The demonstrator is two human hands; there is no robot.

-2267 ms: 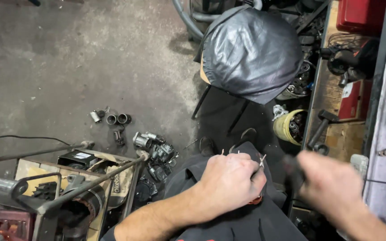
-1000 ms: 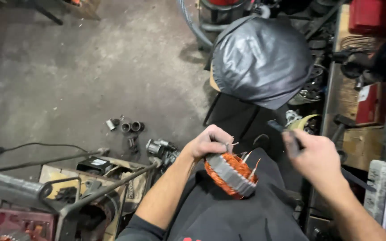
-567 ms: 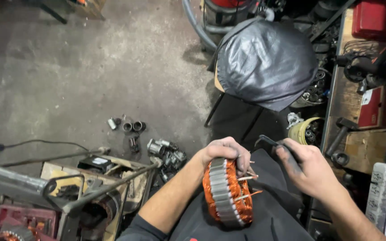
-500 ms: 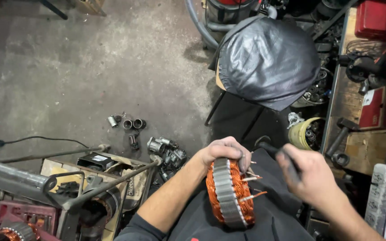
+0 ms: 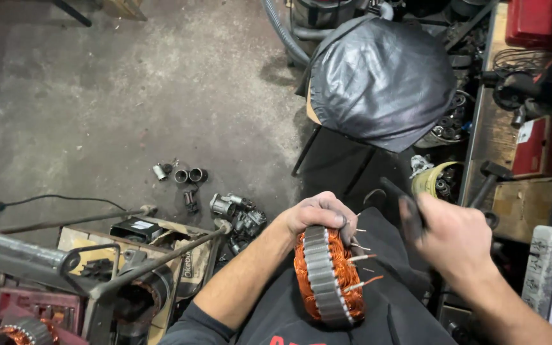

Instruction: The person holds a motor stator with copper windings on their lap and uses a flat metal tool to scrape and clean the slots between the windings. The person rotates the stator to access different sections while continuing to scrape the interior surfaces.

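Note:
My left hand [image 5: 317,214] grips the top of a round stator [image 5: 327,275] with a grey steel ring and orange copper windings. It stands on edge on my lap, and several bare wire ends stick out to the right. My right hand [image 5: 452,239] hovers just right of those wire ends, blurred, shut on a dark slim tool [image 5: 398,195] whose tip points up and left. The tool's kind is unclear.
A stool with a black leather seat [image 5: 381,80] stands ahead. Small metal parts [image 5: 186,176] and a motor piece [image 5: 234,211] lie on the concrete floor. A cardboard box [image 5: 129,239] and metal frame [image 5: 65,259] sit left; a cluttered wooden bench [image 5: 512,147] runs along the right.
The stator has been turned from lying flat to standing on edge on my lap. My right hand with the tool has drawn slightly back to the right of the wire ends.

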